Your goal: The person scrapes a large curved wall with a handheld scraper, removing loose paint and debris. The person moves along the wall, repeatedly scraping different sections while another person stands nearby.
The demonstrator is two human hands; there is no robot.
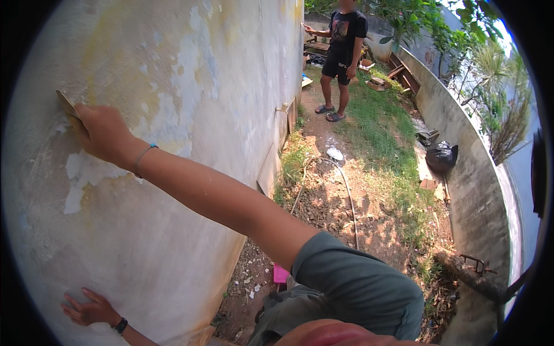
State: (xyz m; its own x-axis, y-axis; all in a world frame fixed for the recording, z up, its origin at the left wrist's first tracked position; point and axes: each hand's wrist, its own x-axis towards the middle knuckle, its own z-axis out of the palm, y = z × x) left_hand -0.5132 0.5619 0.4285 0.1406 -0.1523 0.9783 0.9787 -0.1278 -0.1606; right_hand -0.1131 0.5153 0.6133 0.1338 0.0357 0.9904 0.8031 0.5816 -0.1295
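My right hand (pixel 101 132) is closed around a scraper (pixel 66 104) with a flat blade, held against the painted wall (pixel 225 142). Most of the scraper's handle is hidden in my fist. Around the blade the wall is patchy, with yellow stains and pale flaked areas (pixel 166 112). Lower down, my left hand (pixel 91 308) rests on the same wall with its fingers spread and nothing in it. A dark watch band sits on the left wrist and a thin blue cord bracelet on the right.
Another person (pixel 344 52) stands farther along the wall, one hand raised to it. A hose (pixel 348 186) loops over the dirt. A pink plastic object (pixel 280 273) lies near my legs. A black garbage bag (pixel 442 156) and a log (pixel 467 277) lie along the low curved concrete wall (pixel 476 181).
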